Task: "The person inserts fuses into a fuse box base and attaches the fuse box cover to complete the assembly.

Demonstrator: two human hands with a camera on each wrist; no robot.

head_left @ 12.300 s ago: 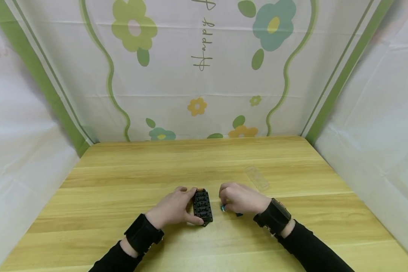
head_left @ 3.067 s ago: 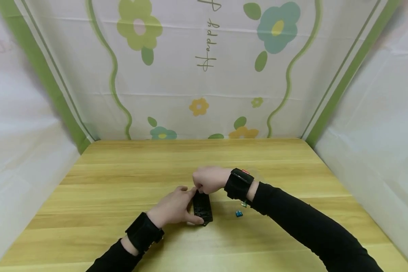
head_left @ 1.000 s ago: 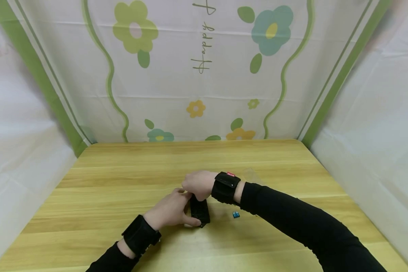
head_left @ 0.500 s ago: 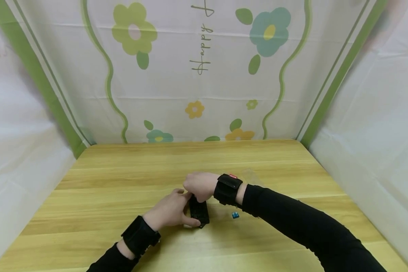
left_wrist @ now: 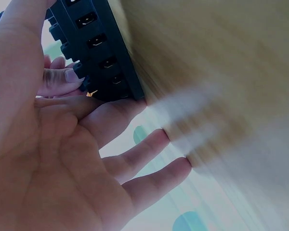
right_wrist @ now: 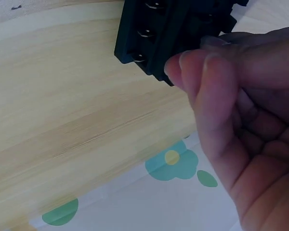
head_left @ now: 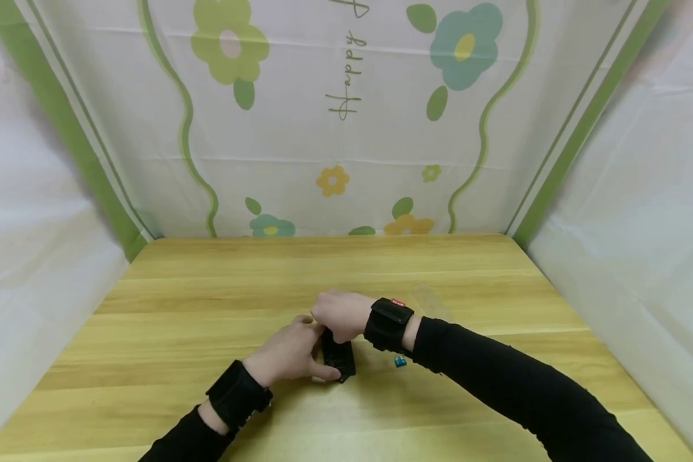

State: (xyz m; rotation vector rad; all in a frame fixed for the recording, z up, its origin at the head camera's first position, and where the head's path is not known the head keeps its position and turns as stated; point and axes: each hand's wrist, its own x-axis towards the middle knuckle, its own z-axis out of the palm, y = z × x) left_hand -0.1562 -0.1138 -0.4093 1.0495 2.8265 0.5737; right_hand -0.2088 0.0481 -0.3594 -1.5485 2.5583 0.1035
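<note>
A black plastic slotted block (head_left: 339,362) lies on the pale wood-grain desk (head_left: 237,276); the left hand (head_left: 289,350), spread between thumb and forefinger, grips it. The right hand (head_left: 342,314) has its fingers curled together against the far end; whether they pinch anything cannot be told. A small shiny blue piece (head_left: 400,361) lies nearby. Green script on the white floral cloth (head_left: 300,128) reads "Happy", sideways; the red tag (head_left: 398,302) on the right black wristband (head_left: 388,326) is unreadable.

Left hand (left_wrist: 70,154) holds black slotted block (left_wrist: 97,53) from left, index fingertip touching its far lower corner, two more fingertips at wooden table (left_wrist: 221,53). Right hand (left_wrist: 59,82) at block's far end, printed cloth (left_wrist: 159,211) beyond.
</note>
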